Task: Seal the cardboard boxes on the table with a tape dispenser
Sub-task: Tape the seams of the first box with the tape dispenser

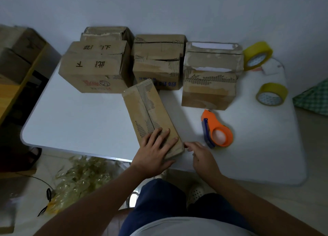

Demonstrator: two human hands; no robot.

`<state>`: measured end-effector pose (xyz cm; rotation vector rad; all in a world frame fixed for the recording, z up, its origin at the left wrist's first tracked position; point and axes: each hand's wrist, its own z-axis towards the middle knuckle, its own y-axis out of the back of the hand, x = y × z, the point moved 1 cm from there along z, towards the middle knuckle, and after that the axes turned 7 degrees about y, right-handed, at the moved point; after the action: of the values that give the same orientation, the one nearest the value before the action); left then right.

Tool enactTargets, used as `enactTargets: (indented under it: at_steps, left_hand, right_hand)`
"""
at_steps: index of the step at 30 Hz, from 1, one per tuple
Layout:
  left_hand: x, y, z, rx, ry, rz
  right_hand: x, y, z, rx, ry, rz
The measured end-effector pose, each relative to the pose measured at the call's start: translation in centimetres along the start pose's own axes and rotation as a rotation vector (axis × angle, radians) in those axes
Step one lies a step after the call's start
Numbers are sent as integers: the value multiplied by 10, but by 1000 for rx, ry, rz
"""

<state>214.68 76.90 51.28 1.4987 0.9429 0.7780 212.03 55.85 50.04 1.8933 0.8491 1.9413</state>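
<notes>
Cardboard boxes stand in a row along the far side of the white tabletop (74, 122): the large box (94, 67) with black handwritten characters on the left, with another box (108, 33) just behind it, the middle box (158, 61) with blue print on its front, and the right box (211, 76) with torn paper layers and white showing at its top seams. All of these have their top flaps closed but visibly split along the seams. In front of the middle box lies a long flat box (150, 115), set at an angle with its far end near the row and its near end at the tabletop's front edge; a seam runs down its length, with stripped corrugation beside it. The left hand (156, 150) lies flat on the near end of this flat box, fingers spread and straight, pressing down. The right hand (200, 155) sits just beside the box's near right corner, fingers loosely curled, its fingertips at the corner; whether it pinches anything I cannot tell. An orange tape dispenser (216, 129) with a blue blade guard lies on the tabletop just right of the hands, untouched. Two yellow tape rolls stand on edge at the far right: the far roll (257, 55) near the right box, the near roll (271, 93) apart from it.
</notes>
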Motion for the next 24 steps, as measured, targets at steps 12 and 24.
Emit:
enactTargets:
  at_steps: [12, 24]
  left_hand:
    - [-2, 5, -1, 32, 2, -7]
    - [-2, 8, -1, -2, -14, -5]
  right_hand:
    - [9, 21, 36, 425, 30, -206]
    - [20, 43, 38, 490, -36, -160]
